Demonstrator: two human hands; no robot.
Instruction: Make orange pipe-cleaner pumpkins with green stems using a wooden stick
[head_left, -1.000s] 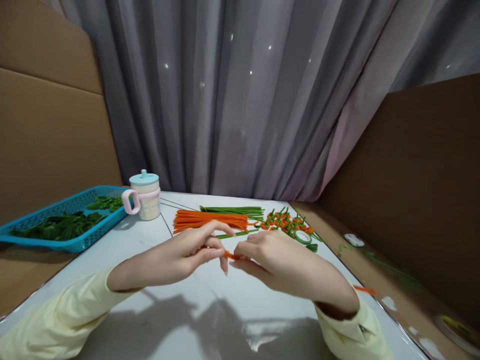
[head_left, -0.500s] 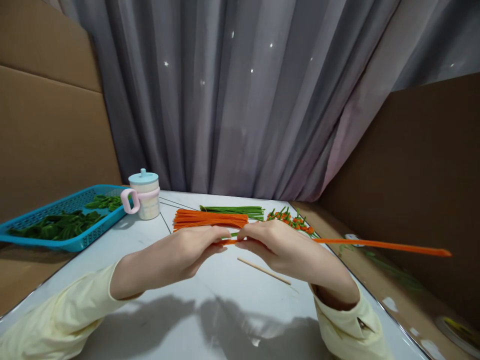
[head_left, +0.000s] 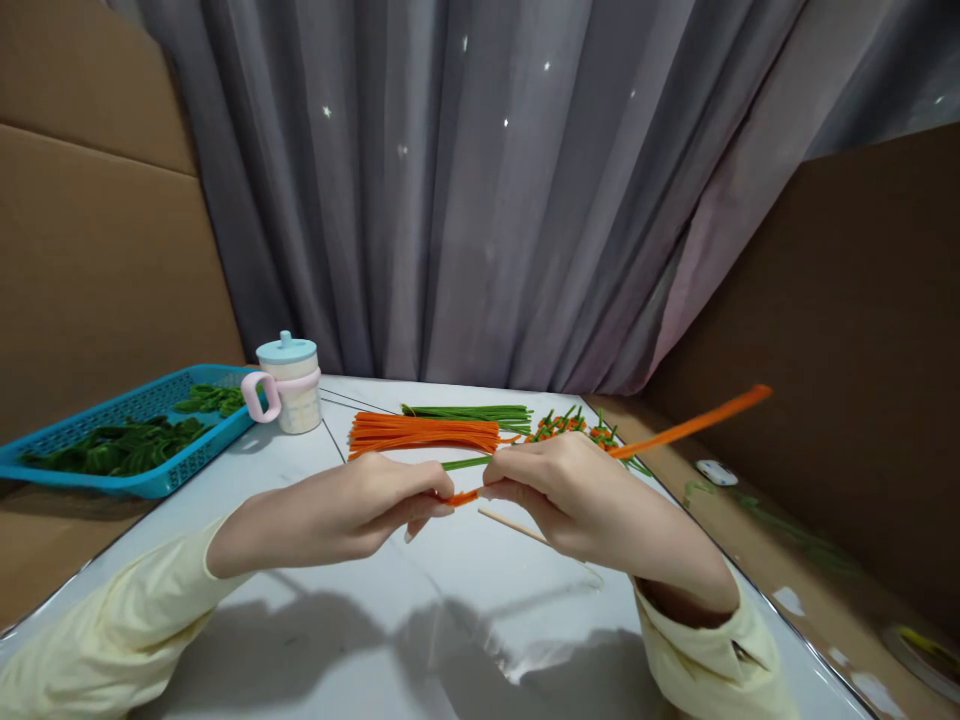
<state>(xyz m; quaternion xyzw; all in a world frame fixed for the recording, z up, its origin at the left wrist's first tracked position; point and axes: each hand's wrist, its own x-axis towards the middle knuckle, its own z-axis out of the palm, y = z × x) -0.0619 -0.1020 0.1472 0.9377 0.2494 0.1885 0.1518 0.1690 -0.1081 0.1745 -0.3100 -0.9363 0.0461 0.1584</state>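
Note:
An orange pipe cleaner (head_left: 690, 424) runs through both hands above the white table. My left hand (head_left: 397, 505) is closed on its near end, thumb and fingers pinched together. Close beside it, my right hand (head_left: 555, 490) pinches the same stem, whose long free part sticks out past the knuckles to the upper right. A short orange stretch shows between the fingertips. Behind the hands lie a bundle of orange pipe cleaners (head_left: 424, 433) and a bundle of green ones (head_left: 472, 413). A thin wooden stick (head_left: 514, 525) rests on the table, partly hidden by my right hand.
A pile of small orange-and-green twisted pieces (head_left: 566, 423) sits at the back right. At the left stand a lidded cup (head_left: 300, 405) with a pink handle and a blue basket (head_left: 161, 484) holding green leafy pieces. Cardboard walls (head_left: 90, 250) flank the table (head_left: 420, 640); a curtain hangs behind.
The free part of the orange pipe cleaner has swung upward and now reaches less far right. My hands have parted slightly, and the left fingers have shifted on the stem.

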